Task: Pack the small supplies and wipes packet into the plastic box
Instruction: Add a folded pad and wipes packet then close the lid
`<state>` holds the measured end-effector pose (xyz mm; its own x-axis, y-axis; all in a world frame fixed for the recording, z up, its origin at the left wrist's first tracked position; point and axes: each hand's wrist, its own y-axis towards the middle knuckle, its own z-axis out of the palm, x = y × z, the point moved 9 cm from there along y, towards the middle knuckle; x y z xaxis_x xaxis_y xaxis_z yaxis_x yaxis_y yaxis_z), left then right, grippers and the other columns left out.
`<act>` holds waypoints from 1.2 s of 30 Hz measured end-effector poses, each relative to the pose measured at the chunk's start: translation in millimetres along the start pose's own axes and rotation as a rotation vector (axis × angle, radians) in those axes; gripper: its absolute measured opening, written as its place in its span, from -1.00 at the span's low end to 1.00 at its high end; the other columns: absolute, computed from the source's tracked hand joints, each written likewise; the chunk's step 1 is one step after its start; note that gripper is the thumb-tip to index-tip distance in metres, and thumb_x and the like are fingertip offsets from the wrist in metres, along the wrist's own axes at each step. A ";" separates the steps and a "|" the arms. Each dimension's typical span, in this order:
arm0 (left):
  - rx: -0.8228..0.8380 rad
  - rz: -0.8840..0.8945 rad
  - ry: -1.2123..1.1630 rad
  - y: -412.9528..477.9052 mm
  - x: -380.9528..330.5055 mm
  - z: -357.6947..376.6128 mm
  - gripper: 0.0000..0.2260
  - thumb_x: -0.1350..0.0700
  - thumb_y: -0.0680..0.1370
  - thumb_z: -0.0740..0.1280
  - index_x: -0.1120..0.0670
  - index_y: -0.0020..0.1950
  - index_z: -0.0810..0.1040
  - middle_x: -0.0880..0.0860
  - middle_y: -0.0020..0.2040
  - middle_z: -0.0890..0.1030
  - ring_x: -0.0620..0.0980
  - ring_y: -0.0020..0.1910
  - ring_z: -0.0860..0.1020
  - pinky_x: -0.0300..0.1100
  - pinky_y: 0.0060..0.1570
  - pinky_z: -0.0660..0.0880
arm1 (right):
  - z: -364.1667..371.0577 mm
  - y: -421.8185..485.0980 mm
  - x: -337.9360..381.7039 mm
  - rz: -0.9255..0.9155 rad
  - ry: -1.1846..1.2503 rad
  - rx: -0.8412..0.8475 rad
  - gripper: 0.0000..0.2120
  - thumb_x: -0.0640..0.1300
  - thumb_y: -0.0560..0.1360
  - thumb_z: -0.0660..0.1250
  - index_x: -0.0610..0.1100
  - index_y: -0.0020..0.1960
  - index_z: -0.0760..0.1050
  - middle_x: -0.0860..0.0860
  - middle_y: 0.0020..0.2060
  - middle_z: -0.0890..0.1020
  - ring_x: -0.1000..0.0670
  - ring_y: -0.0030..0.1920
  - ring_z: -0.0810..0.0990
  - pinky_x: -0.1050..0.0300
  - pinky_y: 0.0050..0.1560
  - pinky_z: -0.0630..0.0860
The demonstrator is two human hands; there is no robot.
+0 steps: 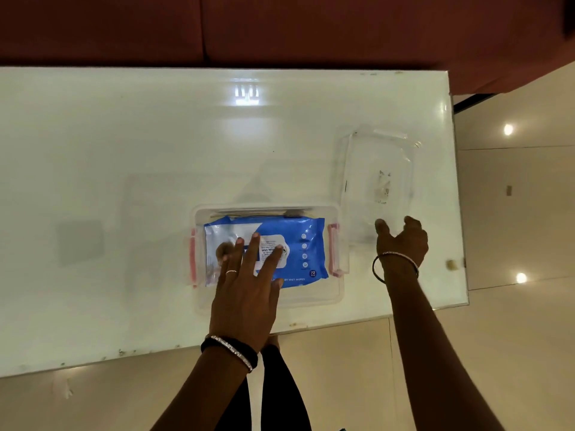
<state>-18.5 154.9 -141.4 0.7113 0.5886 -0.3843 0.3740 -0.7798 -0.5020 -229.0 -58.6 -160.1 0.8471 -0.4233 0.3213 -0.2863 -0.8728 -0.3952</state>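
A clear plastic box point(311, 298) with pink side latches stands near the table's front edge. A blue wet wipes packet point(298, 244) lies flat inside it, covering most of the bottom. A thin dark item shows at the box's far wall; other supplies are hidden under the packet. My left hand point(245, 290) rests flat on the packet, fingers spread. My right hand point(403, 241) is at the near edge of the clear lid point(376, 181), which lies on the table to the right of the box; its fingers curl at the lid's rim.
The white glossy table point(124, 181) ends close on the right, just past the lid, and at the front just below the box. A dark red sofa point(280, 26) runs along the table's far side. Beige floor tiles lie beyond the right edge.
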 end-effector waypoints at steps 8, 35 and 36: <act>0.069 0.131 0.143 13.6 -22.8 21.8 -0.48 -0.25 0.60 -0.07 -0.30 0.53 -0.15 -0.05 0.59 -0.25 0.10 0.56 -0.28 0.17 0.53 -0.07 | 11.9 25.3 -13.8 0.077 -0.226 -0.010 -0.06 0.22 0.30 0.52 -0.20 0.48 0.24 -0.18 0.37 0.33 -0.26 0.37 0.33 -0.26 0.21 0.40; -0.131 0.048 -0.452 4.4 24.3 -38.3 -0.74 0.11 0.62 0.24 -0.04 0.28 0.57 0.10 0.12 0.65 -0.03 -0.03 0.64 -0.12 0.06 0.58 | -72.6 -48.3 50.7 -0.508 0.324 -0.076 -0.78 -0.10 0.42 0.47 -0.08 -0.10 0.42 0.09 -0.21 0.68 0.16 -0.19 0.64 0.00 -0.08 0.63; -0.178 0.036 -0.532 -0.7 31.9 -46.1 -0.78 0.13 0.62 0.25 0.00 0.23 0.60 0.08 0.08 0.67 -0.07 -0.07 0.67 -0.14 -0.04 0.62 | -82.0 -67.1 57.6 -0.603 0.256 -0.149 -0.80 -0.11 0.44 0.43 -0.06 -0.08 0.40 0.18 -0.23 0.63 0.24 -0.25 0.58 0.16 -0.14 0.58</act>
<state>31.4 164.4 -117.6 0.3444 0.5516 -0.7597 0.4826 -0.7981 -0.3607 -197.7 -44.3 -44.5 0.7503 0.1211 0.6499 0.1295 -0.9910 0.0352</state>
